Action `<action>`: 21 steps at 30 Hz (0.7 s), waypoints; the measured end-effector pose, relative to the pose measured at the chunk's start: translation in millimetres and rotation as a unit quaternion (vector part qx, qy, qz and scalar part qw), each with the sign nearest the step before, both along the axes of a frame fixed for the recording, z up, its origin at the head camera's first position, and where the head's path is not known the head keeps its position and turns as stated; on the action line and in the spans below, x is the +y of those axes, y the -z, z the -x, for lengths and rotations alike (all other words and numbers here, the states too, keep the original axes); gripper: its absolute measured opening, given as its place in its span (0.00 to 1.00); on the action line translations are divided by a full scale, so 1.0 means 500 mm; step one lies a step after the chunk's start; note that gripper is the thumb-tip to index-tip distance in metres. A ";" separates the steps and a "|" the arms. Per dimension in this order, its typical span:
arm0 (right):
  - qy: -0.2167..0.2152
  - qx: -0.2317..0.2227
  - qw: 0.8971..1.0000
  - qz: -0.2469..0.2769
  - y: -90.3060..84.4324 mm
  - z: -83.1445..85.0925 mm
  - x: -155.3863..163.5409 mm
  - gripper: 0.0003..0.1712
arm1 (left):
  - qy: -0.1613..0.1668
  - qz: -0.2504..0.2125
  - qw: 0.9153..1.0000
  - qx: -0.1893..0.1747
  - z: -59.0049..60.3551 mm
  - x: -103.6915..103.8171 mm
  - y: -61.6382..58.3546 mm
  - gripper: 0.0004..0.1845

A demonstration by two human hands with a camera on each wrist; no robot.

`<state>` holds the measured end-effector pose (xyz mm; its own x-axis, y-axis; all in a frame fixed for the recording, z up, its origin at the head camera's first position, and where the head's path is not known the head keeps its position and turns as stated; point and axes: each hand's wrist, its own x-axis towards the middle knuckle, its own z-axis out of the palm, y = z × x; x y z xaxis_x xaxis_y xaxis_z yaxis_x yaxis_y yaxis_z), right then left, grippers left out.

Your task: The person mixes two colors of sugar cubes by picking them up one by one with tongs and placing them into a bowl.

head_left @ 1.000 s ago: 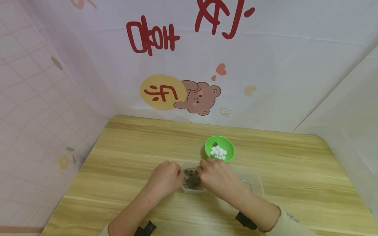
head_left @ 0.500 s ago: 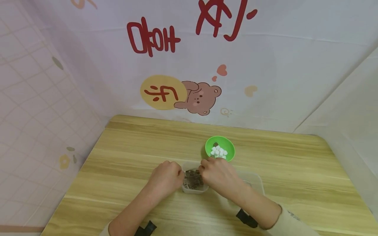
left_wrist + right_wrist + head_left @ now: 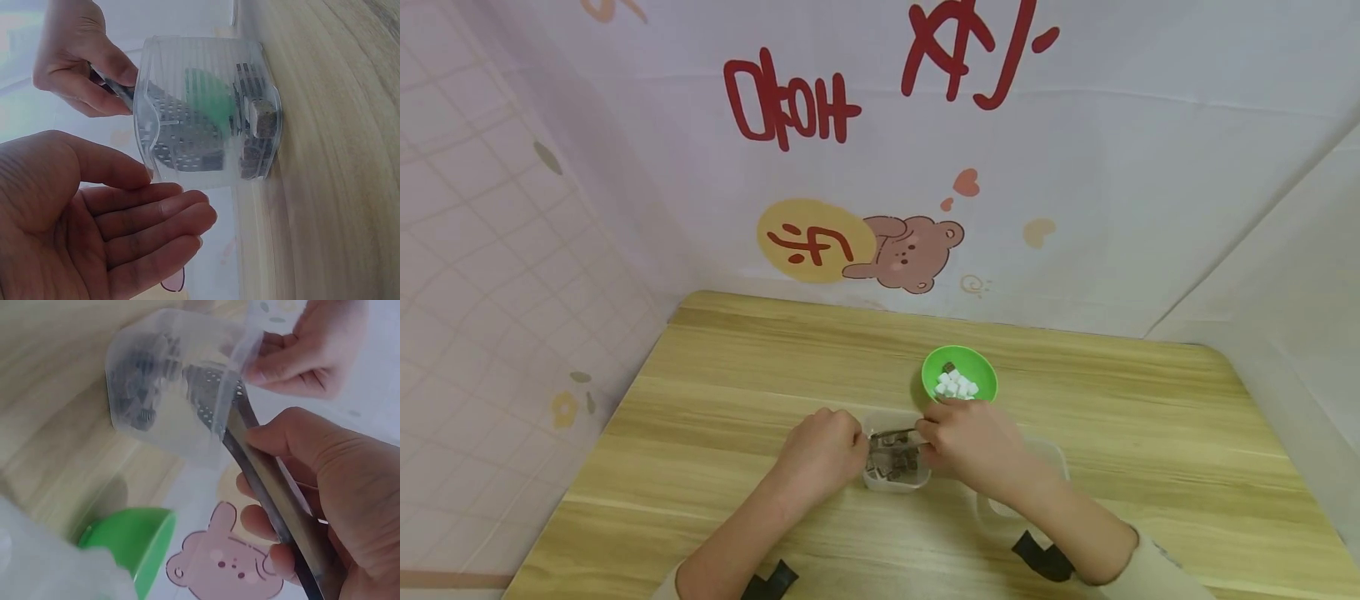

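My left hand (image 3: 820, 454) pinches the rim of a clear plastic container (image 3: 200, 440) between thumb and fingers. Several dark brown cubes (image 3: 262, 119) lie at the bottom of it. My right hand (image 3: 973, 442) grips metal tongs (image 3: 278, 494) by their arms, fingers curled round them. The perforated tong heads (image 3: 181, 134) reach inside the container, above or among the cubes. Whether a cube sits between the heads cannot be made out. Just beyond the right hand stands a green bowl (image 3: 973, 364), holding several white cubes (image 3: 953, 385) and a brown one (image 3: 948, 367).
A second clear plastic container (image 3: 1058, 457) is on the wooden table (image 3: 760, 350), partly hidden under the right forearm. Behind the table hangs a white printed backdrop (image 3: 1075, 167). Black straps (image 3: 1041, 557) show near the wrists.
My right hand has shifted slightly to the right, and more of the tongs shows across the container. The left hand keeps its place on the rim.
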<state>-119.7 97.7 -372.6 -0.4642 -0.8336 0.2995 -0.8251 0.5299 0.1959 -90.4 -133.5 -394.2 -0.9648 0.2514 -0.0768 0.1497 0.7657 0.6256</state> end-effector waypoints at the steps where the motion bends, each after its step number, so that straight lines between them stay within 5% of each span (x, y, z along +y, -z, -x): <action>1: 0.003 -0.008 1.000 0.013 0.000 0.000 0.004 0.10 | 0.000 -0.002 1.000 -0.001 -0.001 0.000 0.000 0.28; 11: 0.001 -0.047 0.991 0.122 -0.011 0.013 0.070 0.11 | -0.007 -0.001 1.000 -0.013 -0.006 0.005 0.007 0.27; 21: 0.038 -0.013 0.981 0.192 -0.008 0.049 0.165 0.11 | -0.019 -0.006 1.000 -0.008 -0.022 0.025 0.018 0.28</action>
<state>-144.4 180.1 -368.8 -0.5324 -0.6240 0.5720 -0.7820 0.6212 -0.0503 -79.3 -121.0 -402.9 -0.9725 0.2153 -0.0893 0.1103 0.7625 0.6375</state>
